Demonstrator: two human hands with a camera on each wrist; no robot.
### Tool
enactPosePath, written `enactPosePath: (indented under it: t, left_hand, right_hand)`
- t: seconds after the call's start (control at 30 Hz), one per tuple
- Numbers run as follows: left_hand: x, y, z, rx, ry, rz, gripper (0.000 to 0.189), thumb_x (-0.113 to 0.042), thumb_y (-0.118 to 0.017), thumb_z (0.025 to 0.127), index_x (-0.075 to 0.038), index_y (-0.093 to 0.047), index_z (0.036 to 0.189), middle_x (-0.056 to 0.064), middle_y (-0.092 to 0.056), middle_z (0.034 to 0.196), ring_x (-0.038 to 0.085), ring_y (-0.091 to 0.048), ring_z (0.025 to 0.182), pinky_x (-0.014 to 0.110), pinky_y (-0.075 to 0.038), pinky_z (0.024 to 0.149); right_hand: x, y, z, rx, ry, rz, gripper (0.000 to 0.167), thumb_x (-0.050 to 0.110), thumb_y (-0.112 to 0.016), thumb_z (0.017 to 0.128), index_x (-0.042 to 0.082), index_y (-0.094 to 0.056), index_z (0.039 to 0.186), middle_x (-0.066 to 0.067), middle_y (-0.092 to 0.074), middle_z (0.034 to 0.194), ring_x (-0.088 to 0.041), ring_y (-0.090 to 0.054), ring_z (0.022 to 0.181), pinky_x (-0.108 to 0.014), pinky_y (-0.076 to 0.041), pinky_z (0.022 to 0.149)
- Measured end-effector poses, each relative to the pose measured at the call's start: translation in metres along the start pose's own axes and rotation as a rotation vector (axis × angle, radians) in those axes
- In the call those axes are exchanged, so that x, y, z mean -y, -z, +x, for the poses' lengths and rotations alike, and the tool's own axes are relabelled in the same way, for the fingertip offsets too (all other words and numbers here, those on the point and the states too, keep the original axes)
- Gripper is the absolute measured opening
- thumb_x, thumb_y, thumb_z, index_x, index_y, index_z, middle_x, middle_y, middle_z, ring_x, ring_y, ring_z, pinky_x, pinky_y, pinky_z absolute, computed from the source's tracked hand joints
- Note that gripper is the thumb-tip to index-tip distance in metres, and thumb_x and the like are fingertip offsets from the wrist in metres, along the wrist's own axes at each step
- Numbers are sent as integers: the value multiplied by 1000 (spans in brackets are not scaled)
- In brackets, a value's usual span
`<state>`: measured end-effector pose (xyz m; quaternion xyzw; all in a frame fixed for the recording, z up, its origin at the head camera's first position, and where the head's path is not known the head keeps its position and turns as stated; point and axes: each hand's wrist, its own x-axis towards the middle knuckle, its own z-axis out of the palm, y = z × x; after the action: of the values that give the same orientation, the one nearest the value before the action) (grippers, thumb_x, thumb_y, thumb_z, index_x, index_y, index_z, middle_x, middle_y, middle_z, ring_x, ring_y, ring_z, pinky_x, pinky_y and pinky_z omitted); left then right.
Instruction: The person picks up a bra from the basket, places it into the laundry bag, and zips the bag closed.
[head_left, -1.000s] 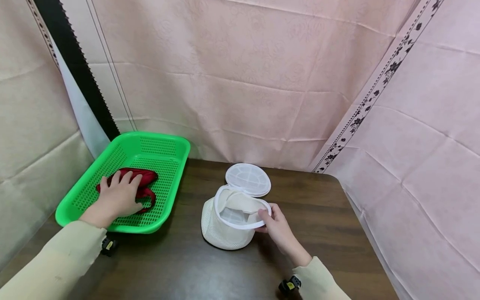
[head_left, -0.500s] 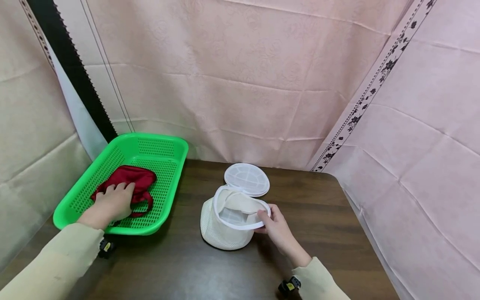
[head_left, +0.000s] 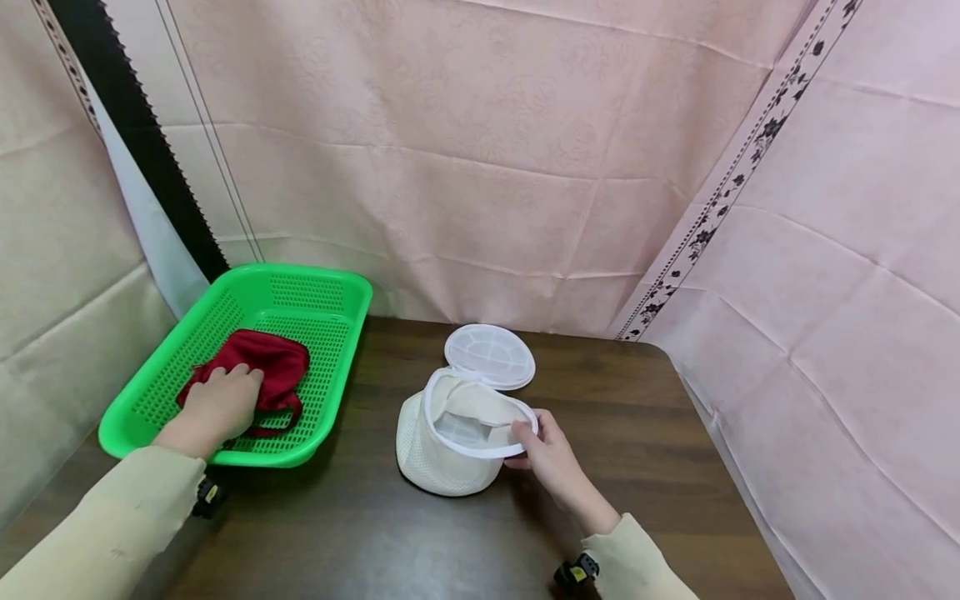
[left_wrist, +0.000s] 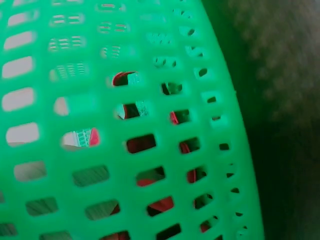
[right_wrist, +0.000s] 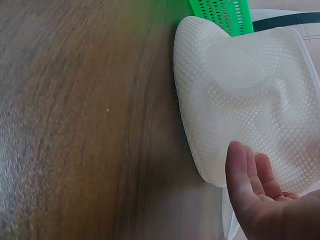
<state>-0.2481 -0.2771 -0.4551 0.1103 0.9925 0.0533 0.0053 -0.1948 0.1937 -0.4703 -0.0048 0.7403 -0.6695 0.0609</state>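
In the head view my left hand [head_left: 222, 407] reaches into the green basket [head_left: 357, 333] and grips a dark red, satiny bra [head_left: 273, 360], its fingers curled into the near side. The bra lies bunched up, with a strap loop at its right. My right hand [head_left: 553, 454] pinches the white rim of a round mesh laundry bag [head_left: 442, 467], thumb inside and fingers outside. The bag stands with its mouth tilted, and its lid [head_left: 491, 357] is folded back behind it. In the left wrist view the basket wall hides most of the hand; bits of red show through the holes.
A brown wooden table [head_left: 375, 550] carries the basket at left and the bag at centre. Pale cloth curtains [head_left: 480, 167] hang behind and at both sides, close to the basket's back edge. Bare tabletop lies between basket and bag.
My left hand went from spread flat over the bra to curled into its near edge, drawing slightly toward me; the bra shifted and flattened. The right hand keeps hold of the bag's rim.
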Motion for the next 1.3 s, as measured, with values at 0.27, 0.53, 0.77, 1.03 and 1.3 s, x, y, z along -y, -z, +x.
enactPosePath:
  t: [0.27,0.53,0.77,1.03,1.3]
  left_hand:
    - [-5,7,-3,-25,15,-16,30,-1,-62,85,8,-59,114,28,-54,103,51,-47,93,62,-43,64]
    - [-6,10,-1,-79,18,-59,20,1,-59,84,7,-58,103,25,-55,95,45,-51,85,52,-45,53]
    - [-10,19,2,-126,31,-177,8,-4,-54,91,1,-57,96,15,-54,81,27,-52,64,40,-41,47]
    - [-26,40,3,-172,42,-334,9,-6,-49,95,-1,-56,92,13,-55,81,24,-50,62,37,-41,52]
    - [-53,63,5,-306,49,-430,13,-12,-49,98,-1,-56,98,16,-55,89,27,-50,68,38,-42,54]
  right_hand:
    - [-1,-2,2,-12,-8,-10,33,19,-52,101,-3,-43,123,-22,-52,115,-21,-64,86,-53,-53,78]
    - [-2,-1,3,-15,-6,-15,32,18,-52,100,-3,-43,122,-22,-53,114,-22,-65,85,-50,-54,76]
    - [7,-2,0,13,-27,-11,32,17,-50,102,-5,-41,124,-24,-52,116,-21,-64,86,-54,-52,79]
    - [32,-8,-12,32,-27,-25,29,12,-47,102,-8,-41,122,-28,-51,115,-19,-64,85,-55,-51,82]
    - [32,-7,-12,32,-17,6,28,12,-47,102,-8,-41,121,-28,-49,115,-21,-64,86,-53,-52,80]
